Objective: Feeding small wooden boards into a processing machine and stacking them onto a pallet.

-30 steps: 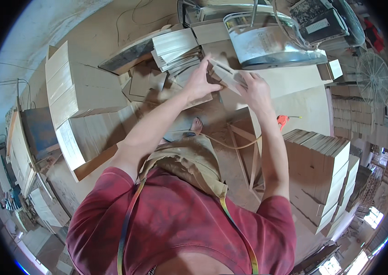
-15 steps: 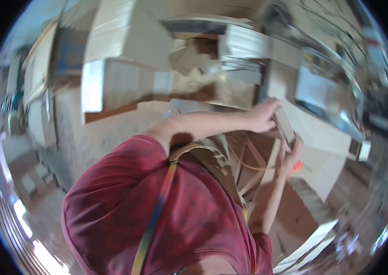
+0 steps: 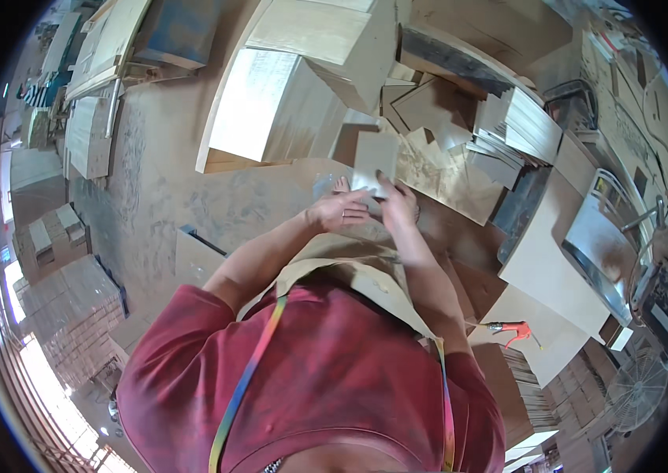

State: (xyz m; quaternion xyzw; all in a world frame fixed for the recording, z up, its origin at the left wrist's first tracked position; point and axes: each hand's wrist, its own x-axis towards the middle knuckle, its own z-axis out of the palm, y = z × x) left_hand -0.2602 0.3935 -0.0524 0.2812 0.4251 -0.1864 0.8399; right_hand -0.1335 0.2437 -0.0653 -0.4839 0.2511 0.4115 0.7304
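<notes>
One pale, flat panel (image 3: 375, 154) is in front of the person's body, just beyond the apron (image 3: 349, 256) and beside the tall stack of boards (image 3: 302, 102) on the left. The right hand (image 3: 399, 206) has its fingers closed on the panel's near end, at the right corner. The left hand (image 3: 338, 211), which wears a ring (image 3: 343, 213), has its fingers partly curled at the near left corner — whether they grip or only touch it, I cannot tell. Toes of a bare foot (image 3: 341, 184) show just left of the panel. To its right lie flat brown scraps (image 3: 444, 162), and past them a fanned pile of thin boards (image 3: 535, 130). Farther right, a metal machine housing (image 3: 598, 229) sits by the edge of a pale tabletop (image 3: 543, 252). An orange air gun (image 3: 517, 331) lies near the right forearm (image 3: 432, 284) — well apart from both hands — and a round fan (image 3: 637, 390) stands beyond it.
</notes>
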